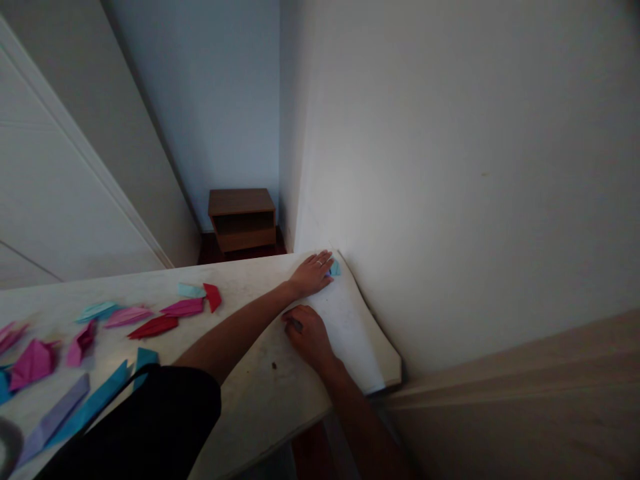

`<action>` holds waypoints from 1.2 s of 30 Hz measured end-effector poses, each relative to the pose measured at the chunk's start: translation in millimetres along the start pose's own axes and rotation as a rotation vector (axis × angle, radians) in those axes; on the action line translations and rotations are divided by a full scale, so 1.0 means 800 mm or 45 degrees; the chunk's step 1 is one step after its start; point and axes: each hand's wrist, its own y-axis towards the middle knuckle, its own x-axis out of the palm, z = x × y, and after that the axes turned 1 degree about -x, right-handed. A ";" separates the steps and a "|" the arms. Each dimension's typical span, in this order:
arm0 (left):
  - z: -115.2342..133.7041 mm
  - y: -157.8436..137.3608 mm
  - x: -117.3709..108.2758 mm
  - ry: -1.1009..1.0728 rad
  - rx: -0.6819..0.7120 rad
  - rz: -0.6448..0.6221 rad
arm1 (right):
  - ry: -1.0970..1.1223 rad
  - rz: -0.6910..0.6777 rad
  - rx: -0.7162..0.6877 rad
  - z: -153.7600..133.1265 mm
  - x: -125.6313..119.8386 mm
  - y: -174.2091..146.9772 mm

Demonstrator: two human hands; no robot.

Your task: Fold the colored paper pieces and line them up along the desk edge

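My left hand (313,275) lies flat at the far right end of the table, its fingers stretched out and a ring on one of them. Beside and partly beneath these fingers is a small light-blue folded paper (336,268); the hand hides part of it. Nearer to me, my right hand (309,335) rests on the table with its fingers curled in. Something small and dark shows between thumb and fingers, too unclear to name. A black sleeve covers my left upper arm.
On the table's left lie several folded paper pieces: a red one (213,297), a magenta one (183,307), a purple strip (57,417) and a blue strip (95,400). A wall (450,167) borders the table's right end. A brown nightstand (242,201) stands beyond the far edge.
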 end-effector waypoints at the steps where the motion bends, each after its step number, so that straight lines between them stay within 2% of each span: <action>1: -0.001 -0.001 -0.001 -0.013 -0.035 0.019 | 0.001 0.000 0.002 0.000 0.000 0.000; 5: -0.006 -0.002 0.000 -0.109 -0.145 -0.023 | 0.004 0.008 -0.006 -0.001 -0.001 0.000; 13: -0.016 -0.007 -0.002 -0.198 -0.131 -0.038 | -0.001 -0.001 -0.010 0.003 0.002 -0.001; 22: -0.024 -0.021 -0.014 -0.273 -0.244 -0.029 | 0.048 0.011 -0.008 0.001 -0.001 0.000; 30: -0.013 -0.072 -0.056 -0.259 -0.390 0.122 | 0.064 -0.003 -0.031 0.001 -0.001 -0.007; 36: 0.023 -0.143 -0.100 -0.324 -0.386 0.126 | 0.062 -0.038 -0.100 0.004 -0.003 -0.017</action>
